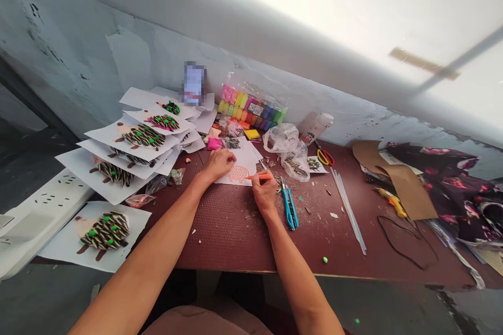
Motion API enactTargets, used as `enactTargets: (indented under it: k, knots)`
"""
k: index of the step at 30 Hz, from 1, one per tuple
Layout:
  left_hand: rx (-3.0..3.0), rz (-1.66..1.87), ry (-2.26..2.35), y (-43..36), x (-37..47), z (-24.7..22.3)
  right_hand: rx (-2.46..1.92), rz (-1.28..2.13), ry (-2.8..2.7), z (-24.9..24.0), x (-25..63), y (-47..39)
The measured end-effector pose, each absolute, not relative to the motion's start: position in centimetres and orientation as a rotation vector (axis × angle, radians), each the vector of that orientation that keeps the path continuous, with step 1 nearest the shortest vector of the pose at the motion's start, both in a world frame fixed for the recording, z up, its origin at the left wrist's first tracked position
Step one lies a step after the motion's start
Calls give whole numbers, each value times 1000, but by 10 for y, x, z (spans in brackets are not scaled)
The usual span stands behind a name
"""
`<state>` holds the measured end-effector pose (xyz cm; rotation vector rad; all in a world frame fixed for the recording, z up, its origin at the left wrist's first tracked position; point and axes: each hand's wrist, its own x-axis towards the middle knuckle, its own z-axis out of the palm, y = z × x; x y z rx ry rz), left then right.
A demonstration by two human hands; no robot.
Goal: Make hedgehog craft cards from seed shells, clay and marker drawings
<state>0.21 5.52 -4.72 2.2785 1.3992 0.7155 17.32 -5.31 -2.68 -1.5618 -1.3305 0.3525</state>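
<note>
In the head view, my right hand (pixel 264 188) is closed around an orange pen (pixel 255 176), its tip on a sheet of white paper (pixel 244 153). An orange outline drawing (pixel 238 173) with a rounded, patterned body and short legs lies under the tip. My left hand (pixel 220 163) rests on the left side of the sheet, fingers bent loosely and holding nothing. Just right of my right hand are a blue-handled cutting tool (pixel 290 208) and scattered striped seeds (pixel 279 184).
Papers with seed-covered hedgehogs (pixel 143 136) are stacked at left, beside a white power strip (pixel 47 204). Behind stand packs of coloured clay (pixel 251 107), a plastic bag (pixel 293 154) and a white cup (pixel 317 126). Rightward lie scissors (pixel 325 157), glue sticks (pixel 349 212) and a glue gun (pixel 392 202).
</note>
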Motion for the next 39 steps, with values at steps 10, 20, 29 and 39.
enactTargets:
  k: [10,20,29,39]
  knots:
    - [2267,748,1376,56,2,-50,-1591,303,-1318,-27,177,-52]
    - [2265,726,1386,56,2,-48,-1588,324,-1366,-26,176,-51]
    - [2270,742,1382,57,2,-51,-1600,323,-1348,-27,176,-51]
    - [2258,723,1384,55,2,-48,-1581,315,-1333,-26,175,-52]
